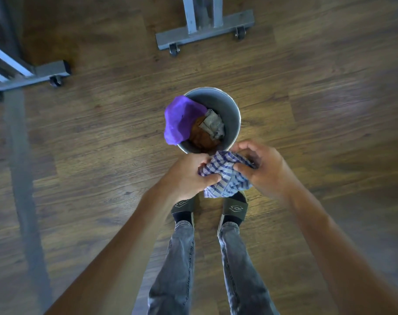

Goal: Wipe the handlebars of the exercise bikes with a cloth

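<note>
A blue-and-white checked cloth (225,176) is bunched between both my hands, just above my feet. My left hand (189,176) pinches its left side with thumb and curled fingers. My right hand (259,169) grips its right side, fingers curled round the fabric. Directly beyond the cloth stands a round grey metal bucket (230,110) on the floor. Inside it lie a purple cloth (182,120) draped over the left rim, a brown cloth (201,136) and a grey cloth (212,125). No exercise bike handlebars are in view.
Wooden floor all around. A grey metal frame base on castors (205,34) stands at the top centre, and another wheeled frame base (29,76) at the upper left. My legs in grey jeans and dark slides (234,209) are below the hands.
</note>
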